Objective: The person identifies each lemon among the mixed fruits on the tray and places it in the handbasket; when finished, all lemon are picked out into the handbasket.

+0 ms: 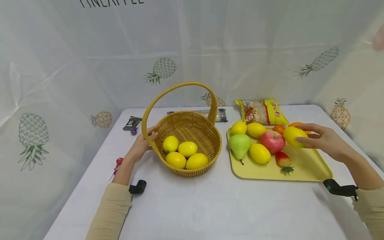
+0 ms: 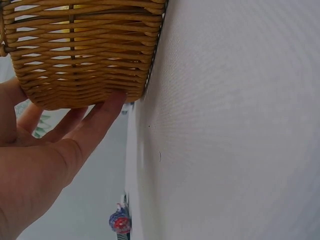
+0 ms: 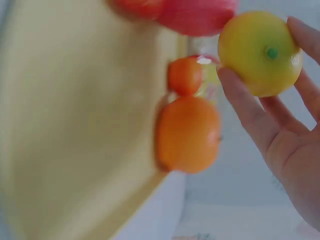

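Note:
My right hand [image 1: 327,141] pinches a yellow lemon [image 1: 294,137] between thumb and fingers, over the right part of the yellow tray [image 1: 312,166]. The right wrist view shows that lemon's [image 3: 260,52] green stem end. At the left side of the wicker basket [image 1: 192,173], my left hand [image 1: 141,146] touches its outer wall with extended fingers, beside the foot of the arched handle. Seen from the left wrist, those fingers [image 2: 102,117] lie against the weave near the basket's base. Several lemons [image 1: 187,149] lie in the basket's lower left part.
On the tray are a green pear [image 1: 239,146], a red apple [image 1: 272,141], a strawberry [image 1: 283,159], three lemons [image 1: 260,153] and oranges [image 3: 188,134]. Behind stand a yellow food bag [image 1: 262,111] and a long packet [image 1: 221,115]. Left lie a black packet [image 1: 132,123] and lollipops [image 1: 119,162].

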Available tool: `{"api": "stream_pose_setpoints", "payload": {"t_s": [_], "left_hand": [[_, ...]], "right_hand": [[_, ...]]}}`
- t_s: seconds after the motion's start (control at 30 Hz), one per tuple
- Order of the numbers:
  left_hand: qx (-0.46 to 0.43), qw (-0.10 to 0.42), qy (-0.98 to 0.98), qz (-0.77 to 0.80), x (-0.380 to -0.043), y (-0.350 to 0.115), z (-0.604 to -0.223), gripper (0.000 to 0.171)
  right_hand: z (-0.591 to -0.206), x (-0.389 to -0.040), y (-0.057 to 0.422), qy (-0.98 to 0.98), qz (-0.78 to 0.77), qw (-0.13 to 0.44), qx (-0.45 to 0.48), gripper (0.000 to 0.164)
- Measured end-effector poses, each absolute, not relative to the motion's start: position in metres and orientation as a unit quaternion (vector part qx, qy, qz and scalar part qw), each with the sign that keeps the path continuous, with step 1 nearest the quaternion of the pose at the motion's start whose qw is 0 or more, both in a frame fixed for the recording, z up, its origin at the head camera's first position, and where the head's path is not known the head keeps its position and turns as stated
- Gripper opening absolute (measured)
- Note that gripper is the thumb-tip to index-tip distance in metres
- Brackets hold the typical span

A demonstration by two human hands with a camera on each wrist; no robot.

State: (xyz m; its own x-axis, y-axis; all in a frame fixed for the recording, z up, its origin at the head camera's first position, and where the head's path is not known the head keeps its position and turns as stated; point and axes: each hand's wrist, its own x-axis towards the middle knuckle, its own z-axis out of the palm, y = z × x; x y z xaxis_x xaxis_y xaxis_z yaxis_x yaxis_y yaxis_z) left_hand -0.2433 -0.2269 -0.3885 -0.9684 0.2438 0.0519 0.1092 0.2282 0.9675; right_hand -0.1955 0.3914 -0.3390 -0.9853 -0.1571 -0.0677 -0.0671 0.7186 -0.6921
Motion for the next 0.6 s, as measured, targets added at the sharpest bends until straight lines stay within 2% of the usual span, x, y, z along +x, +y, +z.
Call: {"api": "stream_pose_setpoints", "payload": {"t_s": [0.13, 0.23, 0.43, 0.6], "left_hand": [[0.111, 0.056, 0.779, 0.614, -0.243, -0.228, -0.388, 0.055], [0.112, 0.058, 0.776, 0.618, -0.243, -0.229, -0.387, 0.054], [0.114, 0.063, 0.768, 0.627, -0.244, -0.228, -0.387, 0.054], [0.114, 0.064, 0.768, 0.628, -0.244, -0.227, -0.387, 0.054]], "right_hand": [[-0.319, -0.200, 0.367, 0.919, -0.379, 0.053, -0.097, 0.054], [-0.305, -0.208, 0.338, 0.901, -0.406, 0.068, -0.133, 0.050], [-0.287, -0.231, 0.276, 0.856, -0.443, 0.149, -0.221, 0.048], [-0.286, -0.249, 0.225, 0.825, -0.445, 0.213, -0.276, 0.048]]}}
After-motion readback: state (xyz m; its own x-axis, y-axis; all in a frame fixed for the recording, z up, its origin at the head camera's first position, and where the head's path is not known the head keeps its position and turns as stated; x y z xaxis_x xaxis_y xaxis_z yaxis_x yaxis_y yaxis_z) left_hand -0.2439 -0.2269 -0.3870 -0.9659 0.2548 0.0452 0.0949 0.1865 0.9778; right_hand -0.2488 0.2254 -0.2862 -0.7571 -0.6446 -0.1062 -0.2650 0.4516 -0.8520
